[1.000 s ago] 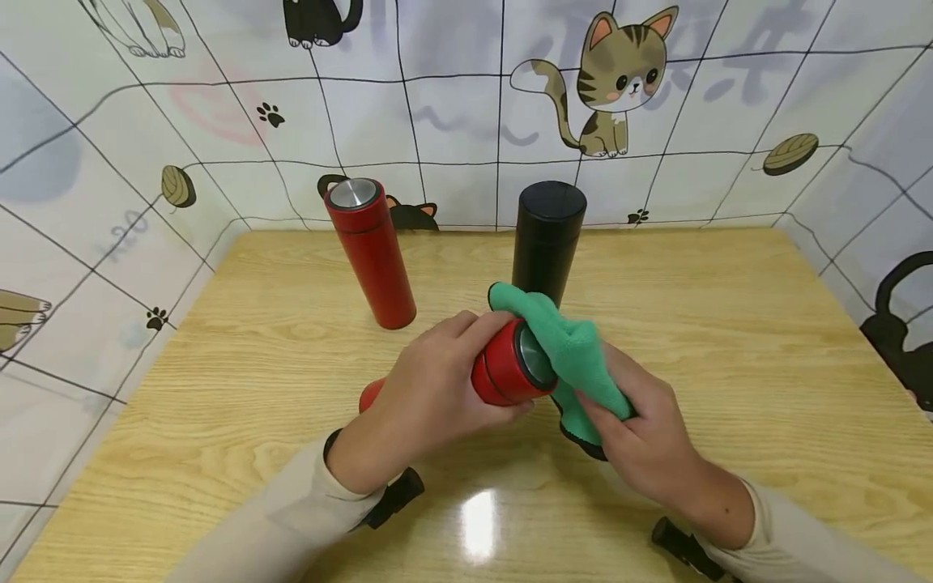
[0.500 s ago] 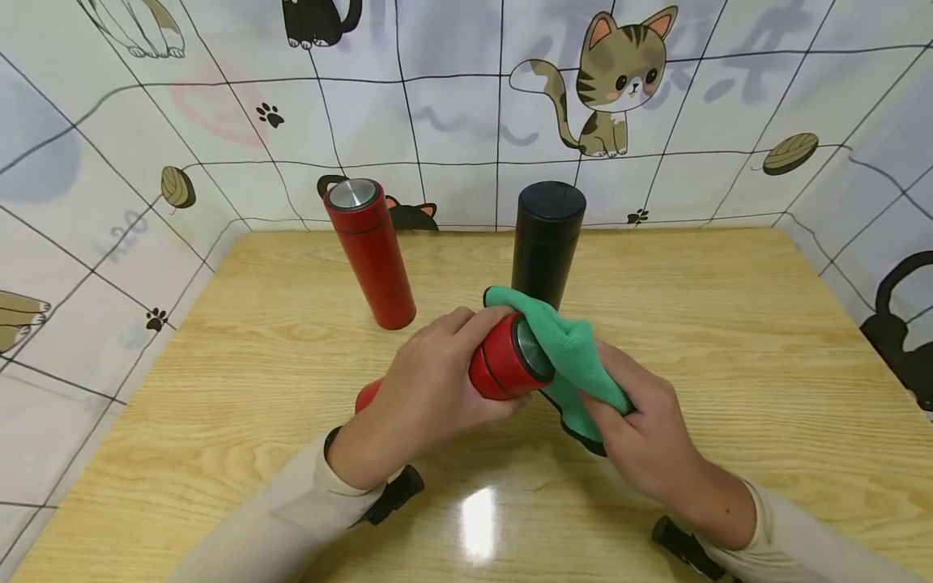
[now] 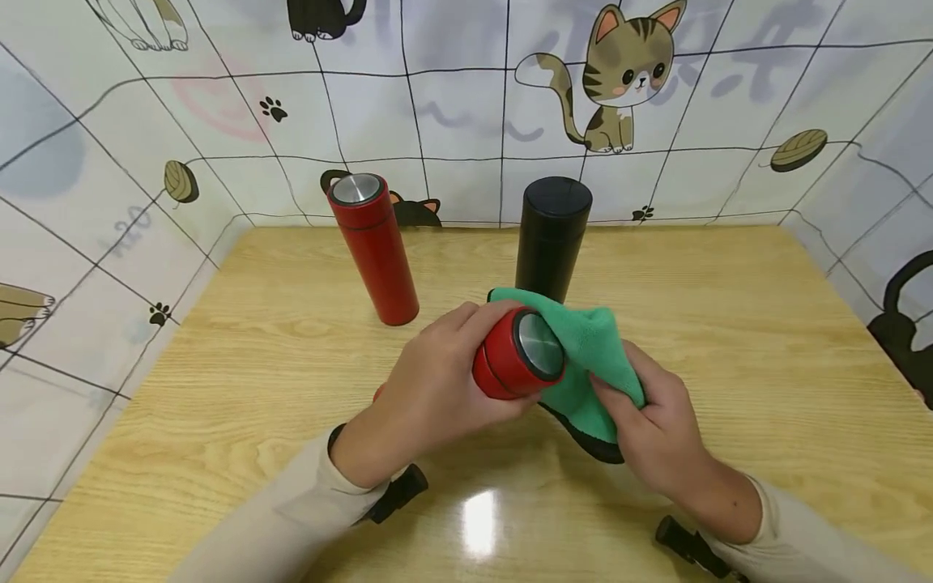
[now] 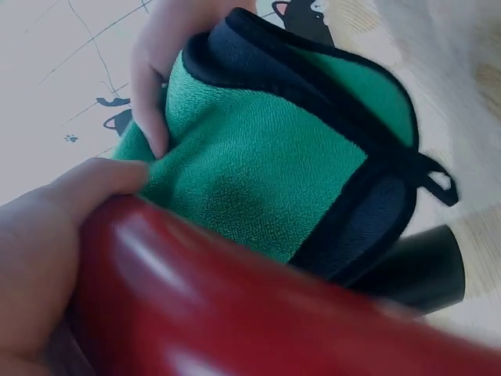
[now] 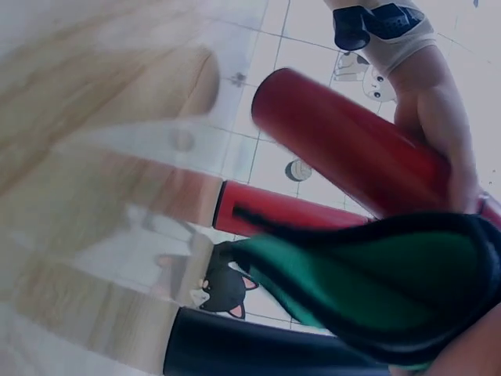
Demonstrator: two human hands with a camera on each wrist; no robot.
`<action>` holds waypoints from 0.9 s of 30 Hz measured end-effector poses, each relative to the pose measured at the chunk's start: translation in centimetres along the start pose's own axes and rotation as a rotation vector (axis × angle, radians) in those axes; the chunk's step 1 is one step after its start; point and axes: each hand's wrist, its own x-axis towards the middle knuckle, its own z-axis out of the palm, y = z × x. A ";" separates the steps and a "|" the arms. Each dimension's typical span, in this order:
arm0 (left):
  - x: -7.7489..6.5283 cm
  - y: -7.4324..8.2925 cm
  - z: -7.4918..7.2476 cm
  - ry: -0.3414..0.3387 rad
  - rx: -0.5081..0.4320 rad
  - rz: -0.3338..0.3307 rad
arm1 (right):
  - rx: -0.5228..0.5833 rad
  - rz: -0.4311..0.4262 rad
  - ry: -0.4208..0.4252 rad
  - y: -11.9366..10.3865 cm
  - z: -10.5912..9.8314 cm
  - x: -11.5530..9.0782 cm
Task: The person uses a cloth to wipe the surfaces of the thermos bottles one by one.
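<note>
My left hand (image 3: 437, 380) grips a red thermos (image 3: 503, 360) near its top, its silver-topped lid tilted up and to the right. In the left wrist view the smooth red body of that thermos (image 4: 235, 305) fills the lower part. My right hand (image 3: 659, 429) pinches a green cloth (image 3: 594, 348) with dark edging, draped at the right side of the lid. A hanging loop shows on the cloth (image 4: 235, 172) in the left wrist view. From the right wrist, the gripped thermos (image 5: 344, 141) slants across above the cloth (image 5: 391, 290).
A second red thermos (image 3: 375, 259) stands at the back left of the wooden table (image 3: 240, 356). Behind the cloth stands a black thermos (image 3: 550, 243). A cat-patterned sheet (image 3: 452, 113) walls the table's back and sides.
The cloth has slid off toward the right with my right hand, and more of the lid's silver top shows. My left hand keeps its grip on the thermos, and the view has shifted slightly.
</note>
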 end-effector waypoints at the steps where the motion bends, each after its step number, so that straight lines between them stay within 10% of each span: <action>1: 0.0 0.1 -0.1 0.009 -0.058 0.004 | 0.020 0.023 -0.003 -0.1 0.0 0.0; 12: -0.2 0.8 -0.9 0.145 -0.506 0.175 | 0.039 0.276 -0.264 0.0 -0.3 0.3; 27: -0.2 -1.0 -0.4 0.498 -0.982 0.526 | 0.227 0.563 -0.359 0.7 -1.1 1.1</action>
